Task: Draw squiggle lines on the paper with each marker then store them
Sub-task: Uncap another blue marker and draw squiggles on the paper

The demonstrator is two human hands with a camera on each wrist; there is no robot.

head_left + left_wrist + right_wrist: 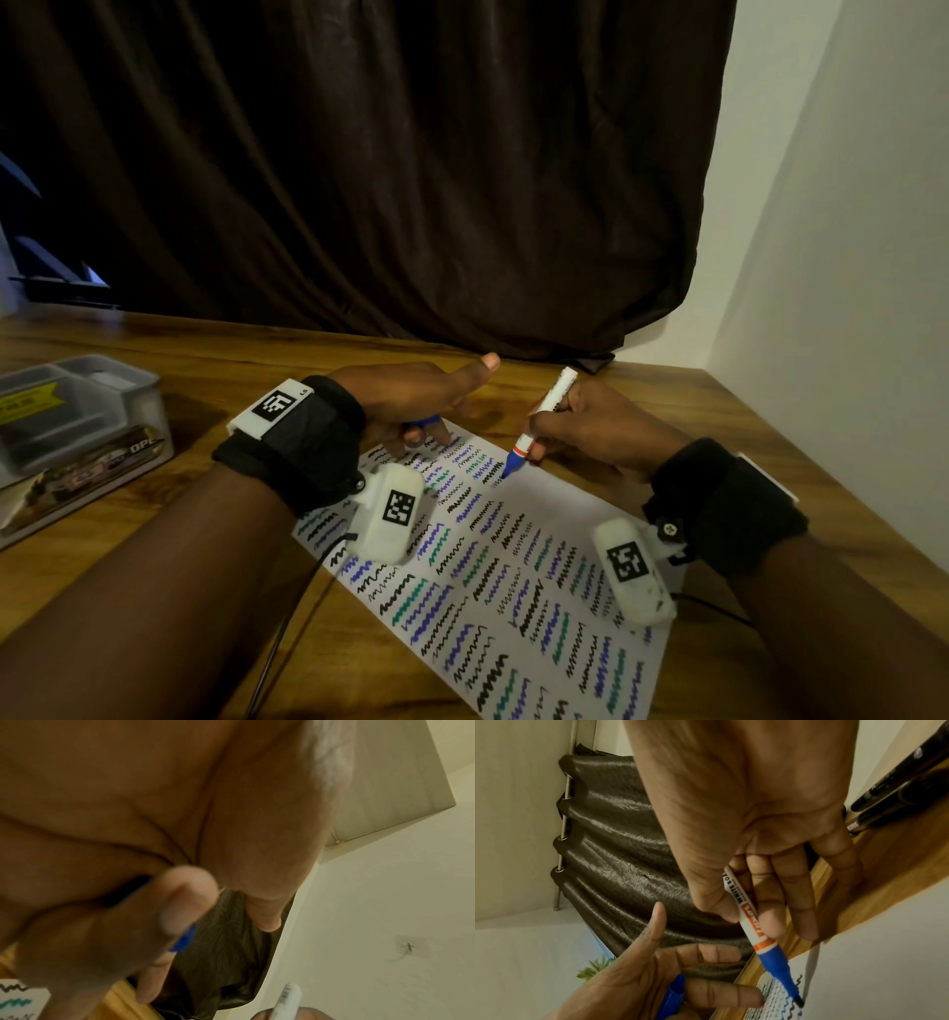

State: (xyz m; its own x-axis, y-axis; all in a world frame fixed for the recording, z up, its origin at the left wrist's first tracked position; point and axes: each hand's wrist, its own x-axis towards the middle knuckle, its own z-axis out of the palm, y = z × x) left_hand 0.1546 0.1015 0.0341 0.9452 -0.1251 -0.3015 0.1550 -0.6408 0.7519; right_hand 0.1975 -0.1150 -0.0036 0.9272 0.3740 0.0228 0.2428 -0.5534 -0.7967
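Low in the centre of the head view, the right hand (580, 426) pinches a white whiteboard marker with a blue nib section and an orange band (539, 426) between thumb and fingers, tilted so its tip touches the white sheet of paper covered in rows of black, blue and teal squiggles (554, 493), at the end of a black squiggle near the sheet's upper edge. To its left in the frame, the left hand (416, 401) curls its lower fingers around the marker's blue plastic cap (423, 422), thumb stuck out toward the curtain and fingertips resting on the paper's top left corner. The paper lies on a brown wooden tabletop (205, 370). At the left edge sits a clear plastic storage box with compartments (77, 411), well apart from the sheet. In the upper right of the right wrist view, dark markers (898, 789) lie on the wood. A dark brown curtain (411, 180) hangs behind the table.
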